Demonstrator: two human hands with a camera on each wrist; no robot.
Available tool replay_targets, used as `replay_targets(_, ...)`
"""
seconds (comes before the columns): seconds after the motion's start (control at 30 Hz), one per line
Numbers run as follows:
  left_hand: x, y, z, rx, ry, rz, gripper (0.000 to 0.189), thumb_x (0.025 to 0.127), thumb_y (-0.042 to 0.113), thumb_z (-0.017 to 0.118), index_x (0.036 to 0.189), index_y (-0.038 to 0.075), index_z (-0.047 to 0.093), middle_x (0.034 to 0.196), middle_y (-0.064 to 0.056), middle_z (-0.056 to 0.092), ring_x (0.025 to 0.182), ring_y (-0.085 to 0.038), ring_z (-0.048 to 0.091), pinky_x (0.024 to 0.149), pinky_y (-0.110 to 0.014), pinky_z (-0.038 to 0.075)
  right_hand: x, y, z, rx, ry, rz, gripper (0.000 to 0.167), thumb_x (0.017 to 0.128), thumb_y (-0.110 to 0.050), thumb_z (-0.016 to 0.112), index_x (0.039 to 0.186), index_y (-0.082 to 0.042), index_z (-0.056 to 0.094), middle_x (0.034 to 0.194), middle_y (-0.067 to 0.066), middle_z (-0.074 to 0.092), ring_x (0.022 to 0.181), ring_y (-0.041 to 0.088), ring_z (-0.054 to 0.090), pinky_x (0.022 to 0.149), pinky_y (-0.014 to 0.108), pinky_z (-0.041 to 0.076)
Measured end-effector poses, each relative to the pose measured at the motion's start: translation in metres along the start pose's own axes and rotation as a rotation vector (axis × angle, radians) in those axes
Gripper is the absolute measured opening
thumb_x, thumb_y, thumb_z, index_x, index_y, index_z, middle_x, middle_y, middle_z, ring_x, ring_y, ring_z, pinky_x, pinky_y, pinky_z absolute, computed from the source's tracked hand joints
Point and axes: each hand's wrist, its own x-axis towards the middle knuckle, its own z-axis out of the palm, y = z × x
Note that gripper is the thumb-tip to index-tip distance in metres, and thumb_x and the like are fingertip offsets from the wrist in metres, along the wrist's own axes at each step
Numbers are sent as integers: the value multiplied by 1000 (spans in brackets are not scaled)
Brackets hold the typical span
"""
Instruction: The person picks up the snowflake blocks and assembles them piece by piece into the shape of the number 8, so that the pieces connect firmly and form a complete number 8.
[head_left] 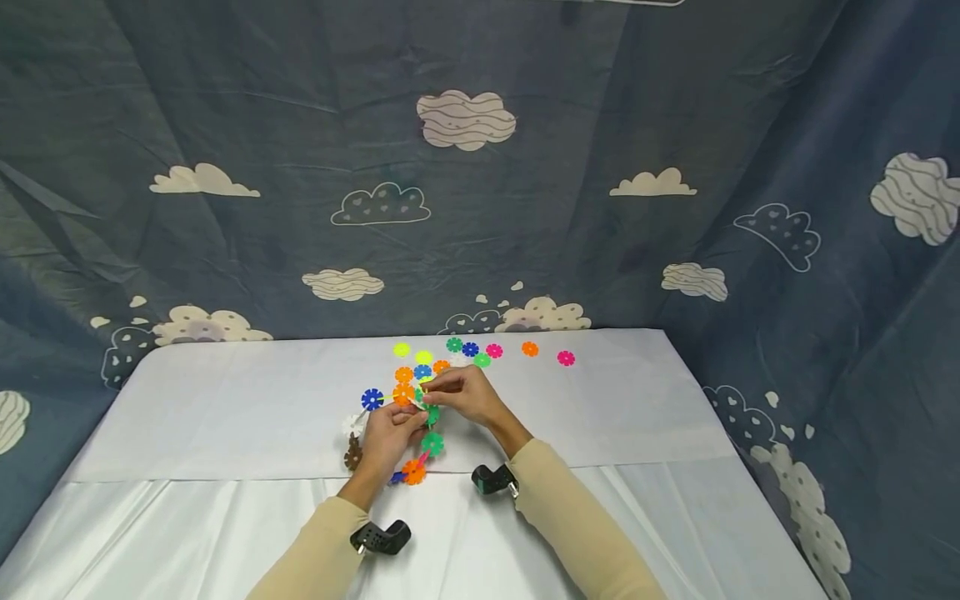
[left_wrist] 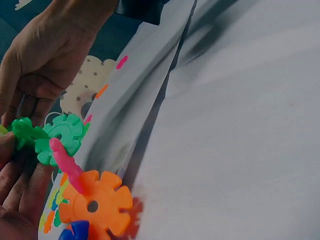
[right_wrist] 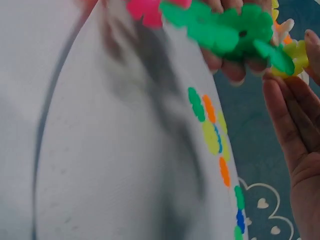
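Observation:
A chain of slotted, flower-shaped plastic discs curves round my left hand [head_left: 390, 433], lifted from the table. My left fingers hold it at a green disc [right_wrist: 245, 32], behind which they show in the right wrist view. My right hand [head_left: 471, 393] pinches a yellow disc [right_wrist: 298, 57] joined to the green end. Down the chain follow a pink disc [left_wrist: 67, 165], an orange disc [left_wrist: 97, 202] and a blue disc [left_wrist: 75, 231]. A brown disc [head_left: 352, 452], a white disc [head_left: 352, 425] and another blue disc [head_left: 372, 400] sit left of my left hand.
Loose discs lie beyond my hands on the white-covered table [head_left: 225, 408], among them a pink disc [head_left: 566, 358], an orange disc [head_left: 530, 348] and a yellow disc [head_left: 402, 350]. A dark cloud-print curtain [head_left: 525, 233] hangs behind the table's far edge.

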Motion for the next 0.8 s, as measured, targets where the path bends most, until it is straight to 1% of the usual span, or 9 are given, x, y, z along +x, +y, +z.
replay_targets(0.1,-2,1,0,10,-13,-14,16,90,-2,64,99,-13,58,84,-17,71,73,-13,69,69,-26,58,-2,3,1,11,2,18,19,84,5,70,100,15,68,97,27,68,86,22,70,79,27,56)
replay_targets(0.17,-3,0,0,-4,-27,-16,15,90,-2,63,99,-13,57,84,-15,71,74,-14,69,69,-27,58,-3,5,2,22,3,36,20,84,4,70,101,15,68,99,27,68,87,20,69,80,26,55)
replay_targets(0.33,-2,-1,0,-27,-46,-25,13,91,-2,62,98,-11,56,84,-11,70,74,-13,68,72,-30,58,-5,9,2,49,-2,78,26,86,0,69,109,13,66,107,27,66,94,26,68,82,25,54)
replay_targets(0.4,-2,0,0,-26,-48,-31,15,91,-1,63,99,-11,56,84,-11,70,75,-13,68,73,-31,58,-5,12,2,73,-4,83,28,87,1,68,112,14,64,109,29,65,95,29,68,82,27,55)
replay_targets(0.57,-1,1,-1,-22,-44,-40,14,91,-1,63,99,-11,56,83,-10,69,74,-12,67,73,-30,58,-3,30,4,125,4,111,30,87,2,67,114,14,62,110,30,64,92,24,69,81,31,56)
replay_targets(0.67,-1,0,-1,-16,-45,-41,13,91,-2,63,98,-11,56,81,-9,69,74,-12,67,72,-29,58,-1,39,5,141,9,137,30,87,0,69,114,11,64,110,27,65,93,23,69,82,30,55)
replay_targets(0.8,1,-2,-2,-8,-45,-42,12,91,-1,63,97,-10,56,80,-8,68,73,-12,67,71,-29,58,-1,41,3,149,2,133,29,87,-1,69,114,10,65,109,26,66,94,24,69,83,31,55)
